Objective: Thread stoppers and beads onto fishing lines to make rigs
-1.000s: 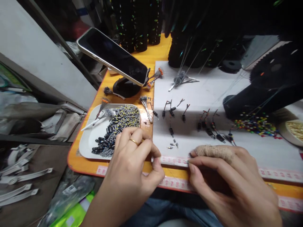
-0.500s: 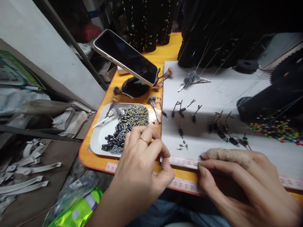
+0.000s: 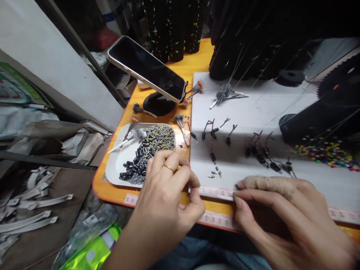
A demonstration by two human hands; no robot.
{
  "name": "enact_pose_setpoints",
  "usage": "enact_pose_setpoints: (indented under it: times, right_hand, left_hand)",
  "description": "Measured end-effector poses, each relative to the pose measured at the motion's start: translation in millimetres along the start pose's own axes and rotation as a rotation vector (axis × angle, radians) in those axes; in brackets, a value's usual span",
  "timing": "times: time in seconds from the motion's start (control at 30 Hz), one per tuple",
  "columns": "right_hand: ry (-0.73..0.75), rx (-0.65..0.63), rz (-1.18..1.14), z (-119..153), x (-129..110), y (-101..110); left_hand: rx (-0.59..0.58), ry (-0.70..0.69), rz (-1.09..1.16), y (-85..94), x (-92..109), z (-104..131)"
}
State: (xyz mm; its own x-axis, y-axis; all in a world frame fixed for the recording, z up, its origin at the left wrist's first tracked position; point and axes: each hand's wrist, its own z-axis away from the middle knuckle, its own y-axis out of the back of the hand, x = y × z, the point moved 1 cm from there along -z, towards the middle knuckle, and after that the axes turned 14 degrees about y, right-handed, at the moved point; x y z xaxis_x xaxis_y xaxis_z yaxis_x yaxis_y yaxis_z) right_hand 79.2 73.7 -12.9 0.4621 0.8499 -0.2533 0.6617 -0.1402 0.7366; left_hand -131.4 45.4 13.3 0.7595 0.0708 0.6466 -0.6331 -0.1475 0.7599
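Observation:
My left hand (image 3: 171, 191), with a ring on one finger, is pinched closed at the front edge of the white board (image 3: 208, 150), just right of the white tray (image 3: 112, 170). My right hand (image 3: 281, 210), one finger wrapped in tan tape, is also pinched closed over that edge. What either pinch holds is too small to make out. A pink-and-white measuring tape (image 3: 216, 192) runs along the board's edge between the hands. Small grey pieces (image 3: 216, 173) and black cylinders with red-tipped stems (image 3: 213, 157) lie on the board behind them.
A phone (image 3: 147, 67) leans on a black stand (image 3: 159, 104) behind the tray. Orange-tipped wire bundles (image 3: 198, 87) lie nearby. Colourful beads (image 3: 326, 152) and a large black spool (image 3: 298, 127) are at the right. Thin lines stretch over the board.
The whole view has shifted slightly, so the board and objects sit a little further left. Both hands keep nearly the same pinched pose.

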Motion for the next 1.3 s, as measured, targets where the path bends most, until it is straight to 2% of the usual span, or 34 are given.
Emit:
enact_pose_setpoints:
  times: [0.27, 0.33, 0.4, 0.47, 0.57, 0.67, 0.7, 0.77, 0.9, 1.03, 1.13, 1.3]
  right_hand:
    - [0.010, -0.031, 0.014, -3, 1, -2]
    - [0.031, -0.033, 0.041, -3, 0, 1]
    - [0.019, -0.005, 0.051, -1, -4, 6]
    - [-0.044, 0.050, -0.059, 1, -10, 11]
    - [-0.335, 0.130, -0.525, 8, -19, 15]
    - [-0.741, 0.147, -1.165, 17, -26, 12]
    - [-0.822, 0.138, -1.346, 19, -28, 12]
    - [-0.888, 0.131, -1.574, 24, -32, 11]
    - [-0.881, 0.125, -1.656, 34, -36, 13]
    - [-0.901, 0.104, -1.698, 43, -42, 14]
    - [-0.912, 0.103, -1.704, 47, -44, 18]
    - [-0.909, 0.114, -1.722, 50, -41, 22]
  left_hand:
    - [0.000, -0.021, -0.022, 1.7, -3, 1]
    - [0.042, -0.055, -0.034, 4.5, -2, 4]
    - [0.137, -0.106, -0.047, 6.1, 1, 12]
    - [0.235, -0.158, -0.019, 3.0, 7, 24]
    - [0.267, -0.161, 0.152, -15.0, 13, 47]
    - [0.159, -0.080, 0.355, -40.1, 17, 68]
    - [0.096, -0.032, 0.410, -46.6, 18, 73]
    - [-0.023, 0.094, 0.517, -53.7, 22, 76]
    - [-0.184, 0.306, 0.785, -49.8, 38, 64]
    - [-0.401, 0.441, 1.212, -52.9, 59, 41]
    - [-0.390, 0.474, 1.443, -63.3, 68, 29]
    - [-0.354, 0.502, 1.552, -73.1, 72, 31]
